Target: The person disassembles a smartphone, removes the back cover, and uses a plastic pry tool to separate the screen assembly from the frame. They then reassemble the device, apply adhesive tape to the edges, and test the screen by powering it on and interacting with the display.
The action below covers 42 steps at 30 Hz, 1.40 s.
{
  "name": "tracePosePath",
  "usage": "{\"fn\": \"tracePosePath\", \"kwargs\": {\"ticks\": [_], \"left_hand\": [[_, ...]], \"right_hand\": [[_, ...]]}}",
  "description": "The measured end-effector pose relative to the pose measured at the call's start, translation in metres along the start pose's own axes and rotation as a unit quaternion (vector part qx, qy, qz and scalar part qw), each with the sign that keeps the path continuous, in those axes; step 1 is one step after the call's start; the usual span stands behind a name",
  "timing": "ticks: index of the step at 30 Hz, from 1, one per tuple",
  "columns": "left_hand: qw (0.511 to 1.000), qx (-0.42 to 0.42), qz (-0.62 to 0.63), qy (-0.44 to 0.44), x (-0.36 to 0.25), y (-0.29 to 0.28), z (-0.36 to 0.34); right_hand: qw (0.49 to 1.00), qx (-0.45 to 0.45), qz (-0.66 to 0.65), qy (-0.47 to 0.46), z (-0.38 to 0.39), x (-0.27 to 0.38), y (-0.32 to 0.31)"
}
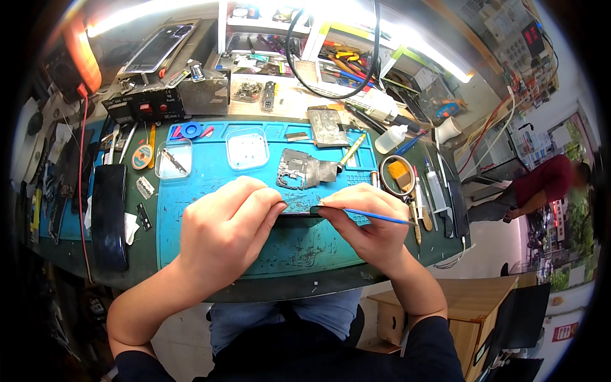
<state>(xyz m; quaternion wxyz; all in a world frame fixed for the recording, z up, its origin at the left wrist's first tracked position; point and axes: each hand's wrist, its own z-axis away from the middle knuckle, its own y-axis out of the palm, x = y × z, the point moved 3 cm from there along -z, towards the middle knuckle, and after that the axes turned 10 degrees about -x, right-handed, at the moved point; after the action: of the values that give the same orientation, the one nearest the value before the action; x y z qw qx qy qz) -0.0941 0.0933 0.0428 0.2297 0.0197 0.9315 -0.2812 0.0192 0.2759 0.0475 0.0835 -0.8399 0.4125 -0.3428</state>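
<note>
My left hand (223,223) is closed, thumb and fingers pinching the left end of a thin, dark flat piece (298,214), seen nearly edge-on. My right hand (372,229) pinches at its other end. A slim blue stick-shaped tool (379,217) also lies in the right hand's grip, pointing right; its tip is hidden by the fingers. Both hands are above a blue work mat (191,242). Just beyond them on the mat lies a grey phone circuit board part (294,170). Two clear plastic boxes with small parts, one left (173,159) and one middle (248,149), stand farther back.
A black phone (110,216) lies left of the mat. To the right are a tape roll (396,175), a white squeeze bottle (391,138), a syringe (436,184) and several tools. A black power unit (165,99) stands at the back left. Far right, a person in red stands.
</note>
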Motion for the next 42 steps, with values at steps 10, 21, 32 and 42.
{"fn": "tracePosePath", "kwargs": {"ticks": [10, 21, 32, 42], "left_hand": [[0.999, -0.027, -0.014, 0.038, 0.001, 0.002, 0.001], [0.999, -0.043, 0.023, 0.019, 0.002, 0.0, 0.001], [0.999, -0.045, 0.012, 0.013, 0.006, 0.0, 0.001], [0.999, -0.038, -0.002, 0.024, 0.007, 0.002, 0.003]], "right_hand": [[1.0, 0.004, 0.005, -0.017, 0.0, 0.0, 0.003], [1.0, 0.011, -0.015, -0.019, -0.003, -0.001, 0.012], [0.999, 0.019, 0.031, -0.03, -0.005, 0.001, 0.006], [0.999, 0.007, 0.016, -0.035, -0.005, 0.003, 0.013]]}}
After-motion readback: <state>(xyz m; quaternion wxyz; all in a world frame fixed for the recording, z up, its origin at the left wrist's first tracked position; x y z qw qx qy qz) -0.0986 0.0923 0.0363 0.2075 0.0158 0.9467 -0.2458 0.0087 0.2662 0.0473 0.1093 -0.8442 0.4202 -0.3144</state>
